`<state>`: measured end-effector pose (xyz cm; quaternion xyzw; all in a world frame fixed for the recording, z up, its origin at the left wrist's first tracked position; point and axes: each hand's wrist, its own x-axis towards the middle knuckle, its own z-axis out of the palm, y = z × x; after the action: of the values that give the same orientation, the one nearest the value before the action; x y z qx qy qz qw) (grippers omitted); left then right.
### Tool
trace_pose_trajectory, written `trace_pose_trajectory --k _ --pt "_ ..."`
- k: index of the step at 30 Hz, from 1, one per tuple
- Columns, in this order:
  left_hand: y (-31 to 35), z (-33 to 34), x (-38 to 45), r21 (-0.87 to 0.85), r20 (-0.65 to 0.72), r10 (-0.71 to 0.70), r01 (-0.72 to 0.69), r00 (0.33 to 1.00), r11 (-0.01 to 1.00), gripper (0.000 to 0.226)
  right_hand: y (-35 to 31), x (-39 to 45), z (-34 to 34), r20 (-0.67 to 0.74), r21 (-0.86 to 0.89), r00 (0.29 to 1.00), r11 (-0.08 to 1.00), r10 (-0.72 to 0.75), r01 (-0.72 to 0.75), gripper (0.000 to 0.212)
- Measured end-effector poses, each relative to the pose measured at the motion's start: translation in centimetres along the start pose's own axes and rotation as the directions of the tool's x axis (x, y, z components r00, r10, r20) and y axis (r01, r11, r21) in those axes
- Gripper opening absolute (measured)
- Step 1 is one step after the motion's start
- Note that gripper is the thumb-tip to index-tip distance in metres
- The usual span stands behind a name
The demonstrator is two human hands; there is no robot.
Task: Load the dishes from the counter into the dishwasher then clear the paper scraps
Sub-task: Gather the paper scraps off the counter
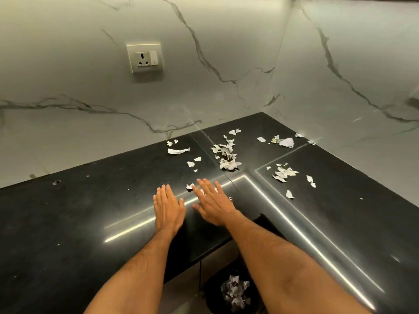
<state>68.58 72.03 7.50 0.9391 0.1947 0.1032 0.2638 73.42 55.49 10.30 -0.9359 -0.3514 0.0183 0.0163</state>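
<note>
Head view showed both hands flat on the black counter (68, 223), fingers straight and gripping nothing: the left hand (169, 206) bare on the stone, the right hand (213, 202) apparently covering a few paper scraps (226, 155), probably to sweep them toward the edge, where a bin (233, 293) of crumpled paper waited below. No dishes were visible.
</note>
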Motion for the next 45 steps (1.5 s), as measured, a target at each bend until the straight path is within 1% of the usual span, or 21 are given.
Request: trace_pose_trajectory --k 3,5,8,11,13,18,23,24,26,28,30,32,34,36,38,40,42,45 --pt "-0.8 2.0 2.0 0.046 0.009 -0.038 0.038 0.999 0.998 0.066 0.5 2.9 2.5 0.059 -0.062 0.987 0.986 -0.148 0.152 0.069" --pt "-1.2 2.8 3.2 0.075 0.008 -0.08 0.079 0.997 0.994 0.065 0.7 4.2 3.5 0.073 -0.084 0.973 0.971 -0.217 0.223 0.07" --pt "-1.1 3.5 4.8 0.09 0.005 -0.099 0.098 0.995 0.991 0.065 1.4 5.7 4.6 0.09 -0.076 0.968 0.968 -0.233 0.24 0.074" --pt "-0.3 5.2 7.0 0.096 0.036 -0.077 0.073 0.996 0.993 0.063 3.1 6.9 5.9 0.097 -0.036 0.97 0.973 -0.224 0.228 0.075" --pt "0.6 6.0 8.3 0.089 0.045 -0.05 0.046 0.998 0.995 0.062 4.5 7.3 6.5 0.071 -0.025 0.972 0.974 -0.222 0.225 0.075" --pt "5.2 8.8 13.3 0.036 0.121 0.036 -0.041 0.992 0.999 0.07 10.1 7.6 6.2 0.056 0.002 0.997 0.998 -0.057 0.057 0.084" --pt "9.8 12.5 16.1 0.055 0.19 0.131 -0.144 0.973 0.988 0.077 15.8 7.3 5.4 0.068 -0.051 0.995 0.997 0.068 -0.064 0.081" --pt "10.8 13.0 16.6 0.035 0.215 0.166 -0.178 0.962 0.983 0.077 16.9 7.5 5.3 0.063 -0.062 0.993 0.993 0.101 -0.097 0.081" --pt "12.5 13.6 17.6 -0.066 0.258 0.24 -0.231 0.936 0.971 0.076 18.7 7.8 4.9 0.053 -0.085 0.983 0.982 0.176 -0.172 0.084" --pt "13.1 13.6 18.6 -0.14 0.231 0.321 -0.295 0.918 0.945 0.074 19.6 8.5 4.2 0.037 -0.115 0.976 0.971 0.214 -0.208 0.085" --pt "12.5 12.9 19.6 -0.131 0.133 0.37 -0.353 0.92 0.926 0.071 19.3 9.7 3.4 0.014 -0.122 0.98 0.973 0.2 -0.197 0.084" --pt "11.0 11.7 21.2 -0.073 0.022 0.349 -0.346 0.937 0.935 0.067 17.8 12.0 2.6 -0.011 -0.11 0.989 0.983 0.15 -0.15 0.084" --pt "8.7 10.1 23.3 0.0 -0.049 0.276 -0.276 0.96 0.961 0.069 15.8 15.0 2.5 -0.017 -0.086 0.996 0.992 0.09 -0.091 0.084" --pt "5.9 8.8 25.6 0.04 -0.071 0.171 -0.168 0.983 0.985 0.072 13.7 18.2 2.6 -0.021 -0.068 0.999 0.997 0.035 -0.036 0.085" --pt "3.2 7.9 27.7 0.06 -0.061 0.073 -0.069 0.996 0.996 0.075 11.7 21.3 3.0 -0.021 -0.057 1.0 0.998 -0.009 0.008 0.085" --pt "1.0 7.3 29.5 0.06 -0.005 0.025 -0.025 1.0 0.998 0.072 9.9 23.9 3.5 -0.003 -0.032 0.999 0.999 -0.034 0.034 0.086" --pt "-0.4 7.3 31.0 0.064 0.07 0.031 -0.035 0.997 0.997 0.068 8.9 26.2 4.0 0.027 -0.029 0.999 0.999 -0.045 0.046 0.085" --pt "-1.1 7.7 32.3 0.139 0.108 0.116 -0.131 0.987 0.982 0.067 9.1 27.8 4.7 0.087 -0.059 0.996 0.998 -0.024 0.029 0.089"
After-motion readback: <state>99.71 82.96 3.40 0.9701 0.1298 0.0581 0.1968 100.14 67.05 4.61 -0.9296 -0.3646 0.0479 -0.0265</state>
